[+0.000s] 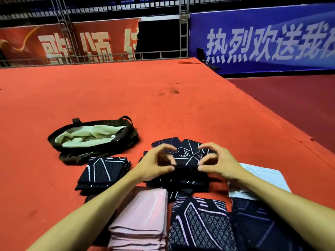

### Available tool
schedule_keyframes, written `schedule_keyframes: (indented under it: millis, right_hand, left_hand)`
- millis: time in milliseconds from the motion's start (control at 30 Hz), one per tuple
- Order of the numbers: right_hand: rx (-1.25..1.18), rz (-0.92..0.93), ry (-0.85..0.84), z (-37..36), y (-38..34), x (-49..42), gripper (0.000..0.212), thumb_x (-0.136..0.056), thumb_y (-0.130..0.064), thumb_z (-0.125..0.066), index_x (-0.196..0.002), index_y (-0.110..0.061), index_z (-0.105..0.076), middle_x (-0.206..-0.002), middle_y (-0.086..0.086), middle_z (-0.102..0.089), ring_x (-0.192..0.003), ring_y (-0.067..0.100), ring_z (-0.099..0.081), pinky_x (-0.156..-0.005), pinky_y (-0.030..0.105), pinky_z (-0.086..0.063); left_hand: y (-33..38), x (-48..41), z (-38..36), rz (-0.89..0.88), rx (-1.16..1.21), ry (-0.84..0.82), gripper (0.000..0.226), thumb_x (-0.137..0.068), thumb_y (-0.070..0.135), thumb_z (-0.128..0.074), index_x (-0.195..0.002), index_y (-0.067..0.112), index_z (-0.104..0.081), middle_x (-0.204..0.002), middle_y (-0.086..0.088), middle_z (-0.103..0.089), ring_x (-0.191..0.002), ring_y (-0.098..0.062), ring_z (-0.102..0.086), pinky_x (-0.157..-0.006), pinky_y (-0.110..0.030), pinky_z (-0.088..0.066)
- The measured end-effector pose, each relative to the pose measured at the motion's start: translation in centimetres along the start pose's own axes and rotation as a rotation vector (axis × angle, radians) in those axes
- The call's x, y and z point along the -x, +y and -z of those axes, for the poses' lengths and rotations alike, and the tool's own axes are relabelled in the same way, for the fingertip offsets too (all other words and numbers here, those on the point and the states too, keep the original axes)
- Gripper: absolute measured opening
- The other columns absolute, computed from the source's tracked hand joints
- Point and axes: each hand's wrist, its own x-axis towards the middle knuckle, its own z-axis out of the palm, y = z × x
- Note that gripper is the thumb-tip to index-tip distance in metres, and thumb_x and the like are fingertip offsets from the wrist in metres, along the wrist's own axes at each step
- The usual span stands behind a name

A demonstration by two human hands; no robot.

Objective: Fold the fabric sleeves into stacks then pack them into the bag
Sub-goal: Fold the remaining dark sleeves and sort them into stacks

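A black folded sleeve with white lines [188, 156] sits on top of a stack of dark sleeves [183, 182] in the middle. My left hand [155, 163] pinches its left edge and my right hand [215, 163] pinches its right edge, fingers curled over it. The bag [94, 140], dark with a pale green lining, lies open on the red carpet to the left. Another black stack [103, 174] lies just below the bag. Near me are a pink stack [143, 216], a black and white patterned stack [199, 223] and a dark navy stack [257, 223].
A white sheet or pale sleeve [266, 176] lies under my right wrist. The red carpeted platform [126, 91] drops off along its right edge to a darker floor [290, 105]. Banners and a metal truss stand at the back.
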Motion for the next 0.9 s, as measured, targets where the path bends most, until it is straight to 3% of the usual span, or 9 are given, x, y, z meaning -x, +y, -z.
schedule_keyframes:
  millis: [100,200,267,400,533,633,767,900]
  right_hand:
    - [0.158,-0.006,-0.214,-0.5,0.6,0.8,0.057,-0.069,-0.009,-0.084,-0.116,-0.019,-0.053,-0.079,0.003,-0.074,-0.074,0.01,-0.068,-0.082,0.025,-0.051]
    - [0.199,0.037,0.047,-0.4,0.9,-0.8,0.041,-0.073,-0.013,-0.081,-0.101,-0.031,-0.057,-0.074,-0.004,-0.074,-0.067,0.005,-0.063,-0.083,0.035,-0.05]
    - [0.231,0.045,0.205,-0.4,0.9,-2.2,0.043,-0.072,-0.013,-0.081,-0.096,-0.038,-0.055,-0.074,-0.009,-0.072,-0.07,0.003,-0.064,-0.085,0.033,-0.047]
    - [0.334,-0.09,0.107,-1.0,2.3,-3.8,0.053,-0.069,-0.016,-0.083,-0.108,-0.034,-0.052,-0.089,-0.009,-0.069,-0.088,0.011,-0.066,-0.085,0.029,-0.049]
    - [0.347,-0.169,0.054,-1.4,4.0,-4.2,0.06,-0.065,-0.016,-0.085,-0.103,-0.042,-0.046,-0.093,-0.005,-0.066,-0.097,0.013,-0.064,-0.089,0.034,-0.05]
    - [0.306,-0.153,0.097,-1.2,3.1,-4.3,0.062,-0.063,-0.007,-0.085,-0.096,-0.045,-0.047,-0.085,-0.004,-0.062,-0.085,0.015,-0.063,-0.08,0.033,-0.051]
    - [0.047,-0.063,0.128,-0.7,-0.6,-3.8,0.061,-0.066,0.014,-0.076,-0.106,-0.025,-0.052,-0.08,0.005,-0.056,-0.054,-0.001,-0.051,-0.046,0.013,-0.039]
    - [-0.178,0.012,0.171,-2.3,-5.2,-3.6,0.056,-0.072,0.012,-0.073,-0.111,-0.023,-0.054,-0.09,0.006,-0.056,-0.05,0.009,-0.047,-0.038,0.018,-0.034]
  left_hand:
    - [-0.2,1.0,-0.7,0.033,-0.132,-0.117,0.043,-0.081,-0.003,-0.07,-0.118,0.01,-0.053,-0.083,-0.002,-0.068,-0.076,-0.009,-0.061,-0.081,-0.02,-0.048]
    - [-0.3,-0.6,-0.5,-0.008,-0.213,0.129,0.028,-0.085,-0.001,-0.066,-0.11,0.01,-0.059,-0.09,0.002,-0.068,-0.08,0.001,-0.062,-0.08,-0.013,-0.045]
    - [-0.9,-2.3,0.3,0.047,-0.338,0.232,0.029,-0.086,0.003,-0.065,-0.113,0.012,-0.059,-0.098,0.002,-0.066,-0.085,-0.002,-0.061,-0.081,-0.013,-0.044]
    - [-3.2,-3.6,0.1,0.261,-0.553,-0.004,0.045,-0.085,0.016,-0.069,-0.126,0.016,-0.052,-0.114,-0.003,-0.063,-0.099,-0.014,-0.06,-0.095,-0.025,-0.046]
    - [-3.8,-3.3,-0.7,0.221,-0.519,0.027,0.048,-0.082,0.011,-0.07,-0.126,0.02,-0.052,-0.106,0.001,-0.061,-0.098,-0.014,-0.057,-0.091,-0.02,-0.041]
    - [-3.3,-3.1,-0.5,0.125,-0.485,0.114,0.044,-0.078,0.002,-0.067,-0.115,0.023,-0.056,-0.09,0.008,-0.053,-0.089,-0.009,-0.052,-0.085,-0.021,-0.041]
    - [-0.6,-1.9,0.3,0.037,-0.208,0.203,0.047,-0.079,-0.013,-0.058,-0.113,0.019,-0.055,-0.087,0.007,-0.05,-0.072,0.004,-0.05,-0.072,-0.014,-0.042]
    - [2.4,0.0,3.8,-0.02,-0.035,0.311,0.044,-0.083,-0.013,-0.06,-0.118,0.013,-0.054,-0.095,-0.002,-0.055,-0.066,0.003,-0.053,-0.059,-0.01,-0.044]
